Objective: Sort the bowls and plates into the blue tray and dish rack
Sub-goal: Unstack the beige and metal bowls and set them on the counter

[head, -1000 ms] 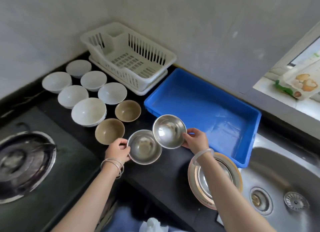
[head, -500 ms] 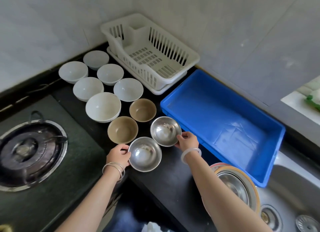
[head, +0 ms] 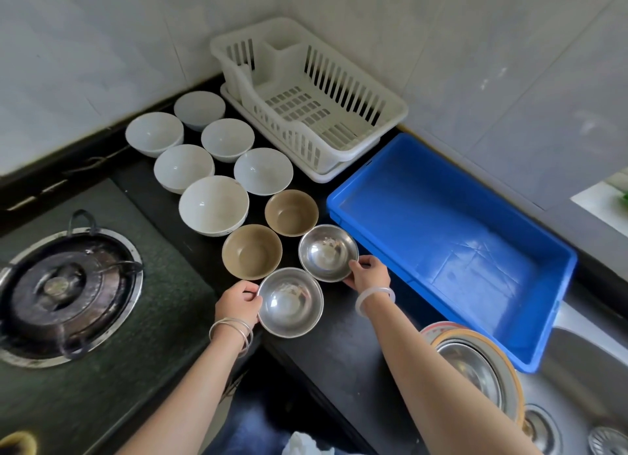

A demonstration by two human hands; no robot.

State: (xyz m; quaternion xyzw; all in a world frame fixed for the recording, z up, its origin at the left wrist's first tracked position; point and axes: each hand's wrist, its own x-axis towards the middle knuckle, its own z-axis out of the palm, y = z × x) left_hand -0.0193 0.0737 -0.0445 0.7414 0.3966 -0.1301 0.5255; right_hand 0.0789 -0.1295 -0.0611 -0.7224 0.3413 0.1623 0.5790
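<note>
Soft daylight comes from a window past the counter's right end, blown out to white. The light is even and fairly bright. Shadows under the white bowls are faint. The tray's floor carries a pale sheen, and the steel bowls show smeared highlights. The stove at the left end sits darker. Wide-angle bending curves the wall's tile joints. Detail softens along the near edge.
</note>
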